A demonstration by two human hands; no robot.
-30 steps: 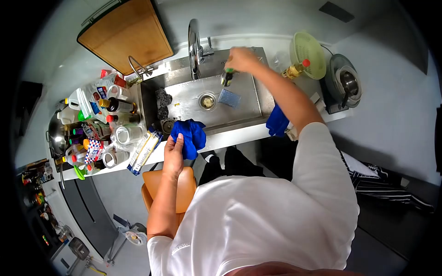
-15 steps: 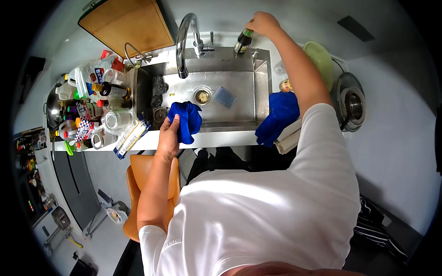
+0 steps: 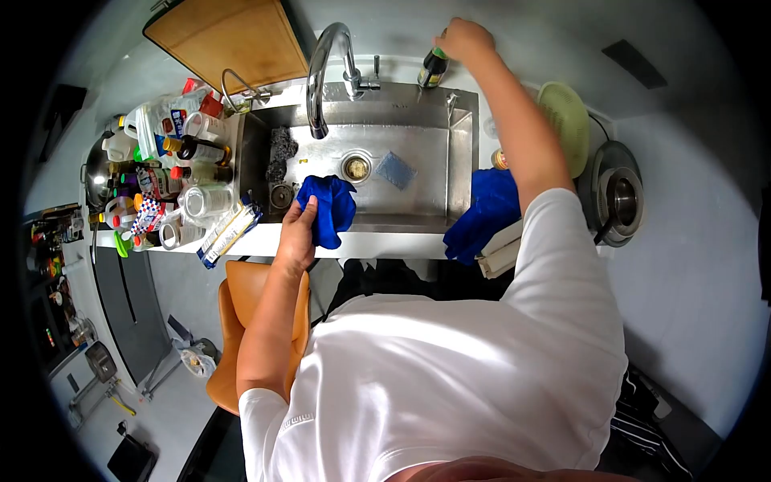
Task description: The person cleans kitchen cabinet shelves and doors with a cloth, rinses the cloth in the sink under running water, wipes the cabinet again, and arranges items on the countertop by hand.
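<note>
Stainless steel fills the middle of the head view: the sink [image 3: 462, 153] is the landmark here, sunk into a white desk [image 3: 385, 245] with its drain [image 3: 356, 167] near the centre of the basin. The right hand [image 3: 466, 38] reaches past the sink's far rim and its grip is clamped on the top of a dark bottle [image 3: 432, 69] with a green cap, which stands upright on the ledge behind the sink, just right of the tap [image 3: 325, 68]. The left hand [image 3: 297, 234] rests at the sink's near rim, its grip closed on a blue cloth [image 3: 328, 207] that drapes over that rim into the basin. Inside the basin, a blue sponge [image 3: 397, 169] lies flat just right of the drain, and a dark steel scourer [image 3: 281, 153] sits against the left wall. A second blue cloth [image 3: 482, 213] hangs over the sink's right near corner, lying on the desk beside the right forearm. Left of the sink stands a crowded cluster of bottles and jars [image 3: 173, 181], with a long packet [image 3: 229, 233] at the desk edge just beside the left hand. Behind the sink's left corner leans a wooden cutting board [image 3: 229, 44]. Right of the sink lie a green strainer [image 3: 566, 124] and, further out, a round cooker [image 3: 618, 193]. Below the near rim, an orange chair [image 3: 241, 321] shows under the left arm
</note>
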